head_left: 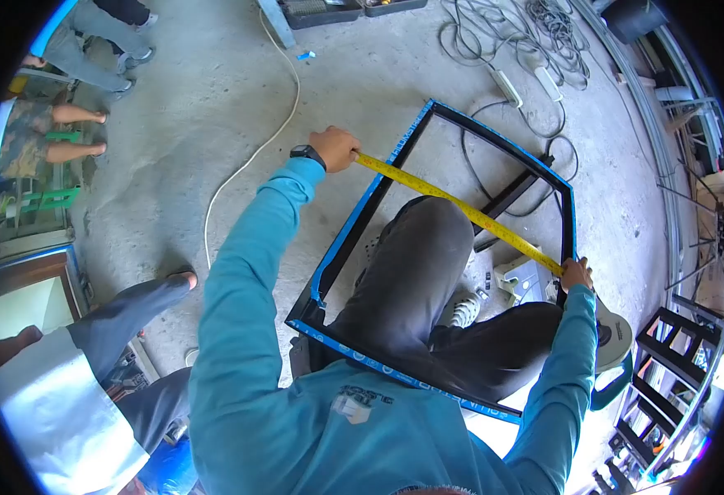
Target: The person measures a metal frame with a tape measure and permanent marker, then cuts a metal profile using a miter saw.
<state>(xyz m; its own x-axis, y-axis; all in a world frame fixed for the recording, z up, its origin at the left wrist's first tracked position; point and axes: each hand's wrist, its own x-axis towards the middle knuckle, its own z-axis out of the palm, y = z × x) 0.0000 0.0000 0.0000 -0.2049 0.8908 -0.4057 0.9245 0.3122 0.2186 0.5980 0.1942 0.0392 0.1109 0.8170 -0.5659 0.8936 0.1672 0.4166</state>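
Grey concrete floor of a workshop, with cables lying around.
A black metal frame rests over the seated person's legs. The left hand and the right hand each pinch a yellow measuring tape stretched across it.

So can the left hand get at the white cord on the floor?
Probably yes. The left hand is outside the frame, with bare floor between it and the white cord, but it is busy pinning the tape.
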